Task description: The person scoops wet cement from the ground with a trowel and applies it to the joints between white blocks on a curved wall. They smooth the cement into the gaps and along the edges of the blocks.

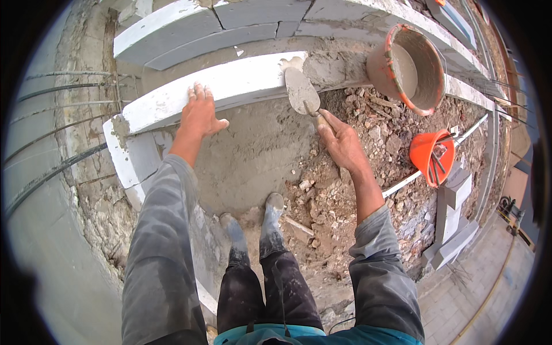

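My left hand (198, 117) rests on the top and near edge of a long white block (230, 76), its fingers stretched out and the thumb apart. In my right hand (343, 144) is the wooden handle of a trowel (301, 92). The trowel's blade, coated grey, lies against the block's right end, next to a smear of mortar (291, 62). Rough mortar (336, 68) continues to the right of that end. At the far right of it stands an orange bucket (384, 72), coated inside with mortar and holding some wet grey mix.
Behind runs a low wall of blocks (253, 14). A smaller orange bucket (422, 150) with tools sits on rubble (351, 201) at right, near stacked blocks (451, 230). Steel bars (63, 89) jut out on the left. My boots (272, 215) stand by the grey floor patch.
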The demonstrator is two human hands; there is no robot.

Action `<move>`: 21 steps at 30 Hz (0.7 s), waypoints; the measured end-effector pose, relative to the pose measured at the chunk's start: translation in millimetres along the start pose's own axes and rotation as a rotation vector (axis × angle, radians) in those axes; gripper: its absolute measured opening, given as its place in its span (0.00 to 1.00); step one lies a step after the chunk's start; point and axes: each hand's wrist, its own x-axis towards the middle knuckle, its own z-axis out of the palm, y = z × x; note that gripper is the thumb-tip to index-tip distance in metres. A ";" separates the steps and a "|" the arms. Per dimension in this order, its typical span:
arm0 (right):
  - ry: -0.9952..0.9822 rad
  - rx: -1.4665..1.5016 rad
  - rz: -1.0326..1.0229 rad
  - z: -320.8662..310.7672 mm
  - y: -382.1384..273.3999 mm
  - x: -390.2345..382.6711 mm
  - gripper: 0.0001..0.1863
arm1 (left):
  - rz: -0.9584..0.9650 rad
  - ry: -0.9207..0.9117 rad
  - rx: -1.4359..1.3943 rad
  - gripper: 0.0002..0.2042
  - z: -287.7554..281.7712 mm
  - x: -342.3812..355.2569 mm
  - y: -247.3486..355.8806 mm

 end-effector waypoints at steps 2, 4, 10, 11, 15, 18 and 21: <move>0.133 -0.014 0.002 0.0 -8.0 6.2 0.24 | -0.004 -0.005 0.006 0.54 2.0 0.2 -1.5; 0.123 -0.253 0.018 -5.0 3.8 26.1 0.24 | 0.009 0.000 0.018 0.54 -0.1 0.7 4.9; 0.261 -0.321 0.077 -37.8 45.5 43.8 0.25 | 0.018 0.051 0.004 0.54 7.9 3.0 -5.3; 0.280 -0.327 0.081 -42.4 50.7 44.5 0.24 | 0.015 0.052 0.017 0.54 8.4 4.6 -4.7; 0.264 -0.107 0.008 -23.3 32.0 50.9 0.25 | -0.006 0.046 0.038 0.54 9.9 2.3 -0.6; 0.214 -0.204 0.063 -19.1 32.3 65.2 0.26 | 0.007 0.046 0.019 0.54 9.6 4.2 -3.3; 0.241 -0.171 0.064 -21.6 34.3 67.5 0.27 | 0.013 0.028 0.015 0.54 6.6 4.1 -1.0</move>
